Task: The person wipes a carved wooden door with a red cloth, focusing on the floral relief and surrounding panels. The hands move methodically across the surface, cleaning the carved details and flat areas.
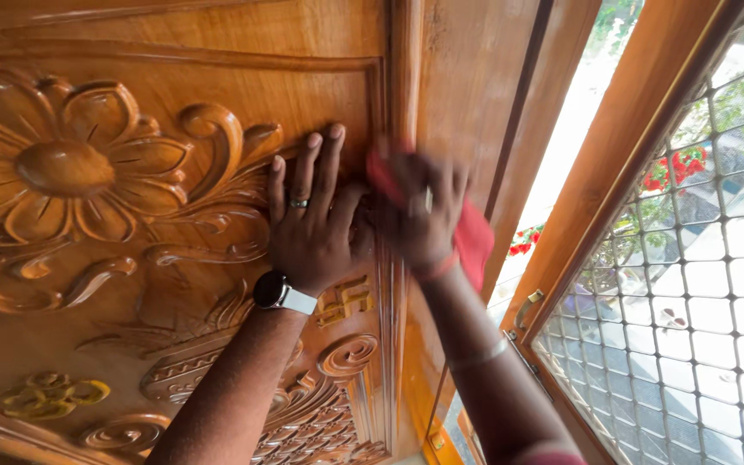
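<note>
So right up close, the left hand (312,226) is lying flat and open on the carved golden-brown wooden door (114,258), fingers spread just beside the big carved flower (66,164), gripping nothing. The right hand (419,220) is clenching a red cloth (474,239) and pressing it against the door's raised edge moulding (406,103); it's blurring, so it looks like it's rubbing fast.

What I'd be worrying about: the cloth is hanging loose past the door edge, so it could be snagging on the carved curls or slipping out of the grip. The ring and the wristwatch (282,293) are sitting close to the polished wood and could be scratching it. Further back, the metal mesh grille (691,284) is standing near that elbow, so a wide swipe could be knocking into it.
</note>
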